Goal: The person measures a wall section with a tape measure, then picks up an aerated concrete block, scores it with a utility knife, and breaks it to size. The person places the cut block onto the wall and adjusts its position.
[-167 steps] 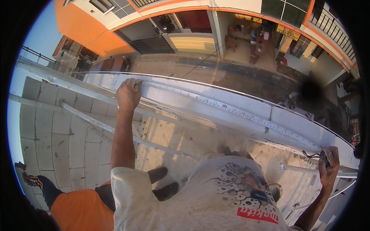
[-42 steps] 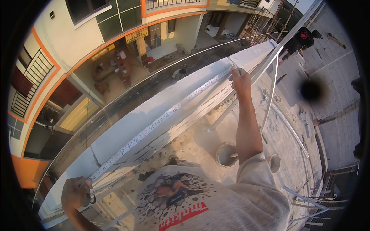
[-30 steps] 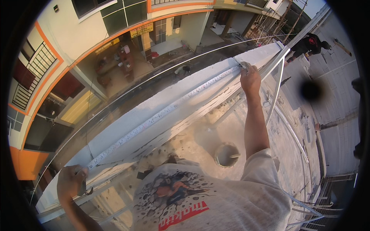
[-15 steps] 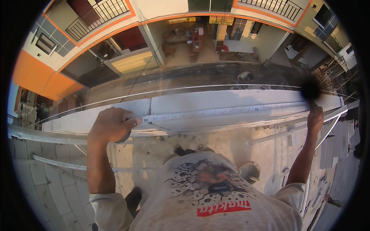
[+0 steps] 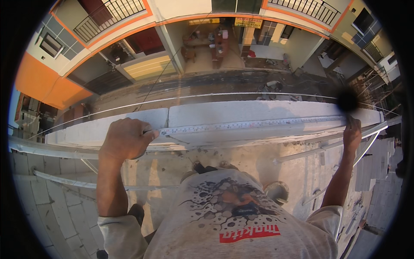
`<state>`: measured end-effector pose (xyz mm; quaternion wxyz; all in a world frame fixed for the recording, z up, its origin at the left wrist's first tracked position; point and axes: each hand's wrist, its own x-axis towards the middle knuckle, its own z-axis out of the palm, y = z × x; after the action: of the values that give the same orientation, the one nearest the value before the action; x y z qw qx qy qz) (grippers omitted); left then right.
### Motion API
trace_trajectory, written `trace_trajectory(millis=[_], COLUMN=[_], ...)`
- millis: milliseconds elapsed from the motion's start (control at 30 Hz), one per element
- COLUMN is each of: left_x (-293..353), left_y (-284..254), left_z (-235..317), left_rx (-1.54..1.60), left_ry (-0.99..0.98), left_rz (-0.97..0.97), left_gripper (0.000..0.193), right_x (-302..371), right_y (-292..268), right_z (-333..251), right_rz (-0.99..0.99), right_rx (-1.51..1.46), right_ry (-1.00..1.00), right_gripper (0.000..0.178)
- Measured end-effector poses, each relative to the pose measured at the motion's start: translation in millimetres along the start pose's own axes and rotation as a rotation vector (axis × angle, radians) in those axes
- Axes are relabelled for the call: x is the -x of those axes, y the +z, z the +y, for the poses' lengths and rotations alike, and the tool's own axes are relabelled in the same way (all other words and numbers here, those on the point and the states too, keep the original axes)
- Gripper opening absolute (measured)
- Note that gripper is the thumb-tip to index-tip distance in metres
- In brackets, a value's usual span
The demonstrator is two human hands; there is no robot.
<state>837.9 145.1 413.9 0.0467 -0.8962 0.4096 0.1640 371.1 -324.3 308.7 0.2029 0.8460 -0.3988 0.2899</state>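
Observation:
A white measuring tape (image 5: 241, 125) is stretched straight along a low wall of pale lightweight blocks (image 5: 241, 111) in front of me. My left hand (image 5: 127, 138) is closed around the tape's left end, with thumb and fingertips pressed together where the blade comes out. Whatever else lies inside that fist is hidden. At the far right of the wall, my right hand (image 5: 352, 133) pinches the tape's other end. A dark round blot covers part of the view just above those fingers. Between the hands, the blade lies against the wall's near upper edge.
Beyond the wall runs a taut white string (image 5: 207, 95). Metal rails (image 5: 56, 150) border the near side at left and right. A round bucket (image 5: 277, 192) stands on the floor below at my right. Across a lower lane is a house with balconies (image 5: 110, 19).
Both hands stay nearly in place with the tape stretched between them. A dark rounded edge seen beneath my left hand earlier no longer shows clearly. The view has shifted slightly.

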Motion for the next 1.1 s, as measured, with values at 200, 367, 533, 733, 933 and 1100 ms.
trace_trajectory(millis=[200, 367, 533, 733, 933, 1100], left_x=[1, 1, 2, 1, 1, -5], left_y=[-2, -2, -4, -1, 2, 7], left_z=[2, 4, 8, 6, 7, 16], left_rx=[-0.009, -0.016, -0.033, -0.033, -0.042, 0.009], left_ry=[0.012, 0.014, 0.021, 0.026, -0.002, -0.092], left_rz=[-0.007, 0.0, 0.005, 0.021, 0.012, 0.059], left_gripper=[0.041, 0.04, 0.038, 0.038, 0.035, 0.028], right_x=[2, 2, 4, 2, -1, -3], right_y=[6, 8, 7, 2, -1, 0], right_z=[-2, -1, 1, 0, -1, 2], right_rz=[0.035, 0.032, 0.0, -0.029, -0.015, -0.006], right_rx=[-0.02, -0.062, -0.014, -0.028, -0.085, -0.173], right_ry=[0.025, 0.045, 0.039, -0.004, -0.044, 0.093], right_gripper=[0.02, 0.019, 0.02, 0.02, 0.021, 0.018])
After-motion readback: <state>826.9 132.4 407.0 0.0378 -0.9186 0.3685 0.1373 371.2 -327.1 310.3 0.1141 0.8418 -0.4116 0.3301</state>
